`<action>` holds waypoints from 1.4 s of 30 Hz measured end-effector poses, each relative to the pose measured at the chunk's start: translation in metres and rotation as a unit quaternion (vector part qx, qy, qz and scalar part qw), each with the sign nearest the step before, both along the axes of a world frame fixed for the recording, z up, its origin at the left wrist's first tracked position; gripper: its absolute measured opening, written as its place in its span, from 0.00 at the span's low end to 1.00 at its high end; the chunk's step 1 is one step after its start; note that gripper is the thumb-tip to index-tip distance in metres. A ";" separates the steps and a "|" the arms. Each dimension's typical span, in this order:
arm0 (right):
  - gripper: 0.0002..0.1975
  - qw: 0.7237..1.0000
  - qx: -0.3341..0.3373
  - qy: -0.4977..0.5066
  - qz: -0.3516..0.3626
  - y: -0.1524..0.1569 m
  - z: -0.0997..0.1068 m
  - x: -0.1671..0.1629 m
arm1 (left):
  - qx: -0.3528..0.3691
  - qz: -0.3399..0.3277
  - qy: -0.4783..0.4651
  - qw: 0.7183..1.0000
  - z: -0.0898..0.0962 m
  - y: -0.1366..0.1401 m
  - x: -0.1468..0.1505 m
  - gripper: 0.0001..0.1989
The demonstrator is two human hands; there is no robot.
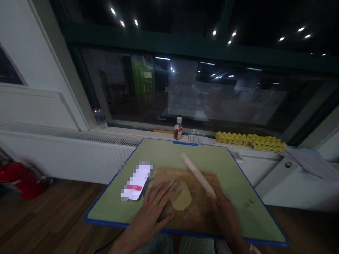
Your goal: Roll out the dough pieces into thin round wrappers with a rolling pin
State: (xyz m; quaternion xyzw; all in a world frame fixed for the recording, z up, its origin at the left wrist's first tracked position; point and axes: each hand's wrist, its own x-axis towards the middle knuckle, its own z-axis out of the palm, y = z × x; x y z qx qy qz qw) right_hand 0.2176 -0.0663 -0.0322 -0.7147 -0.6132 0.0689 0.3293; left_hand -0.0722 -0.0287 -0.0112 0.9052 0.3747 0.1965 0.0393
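Observation:
A flat, roughly round sheet of dough (181,197) lies on a wooden board (198,211). My left hand (159,201) rests with fingers stretched out over the dough's left side, covering part of it. In my right hand (224,208) is one end of a pale rolling pin (198,173). The pin slants up and to the left, to the right of the dough and apart from it. Its near end is hidden in my fingers.
The board lies on a green table (212,150) with a blue rim. A lit phone (137,181) is left of the board. On the windowsill stand a small bottle (178,129), yellow egg cartons (249,140) and a clear bottle (99,115). A red fire extinguisher (25,180) is at far left.

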 end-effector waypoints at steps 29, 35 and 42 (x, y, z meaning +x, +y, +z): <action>0.26 0.984 0.060 0.166 0.001 0.003 0.006 0.004 | -0.081 0.031 0.024 0.996 0.024 0.036 0.059 0.38; 0.23 0.989 0.045 0.137 -0.023 0.002 0.005 0.002 | -0.061 0.174 0.055 0.981 0.022 0.013 0.064 0.41; 0.23 0.993 0.030 0.110 -0.006 -0.002 0.009 0.000 | -0.108 0.104 0.053 0.987 0.016 0.003 0.034 0.49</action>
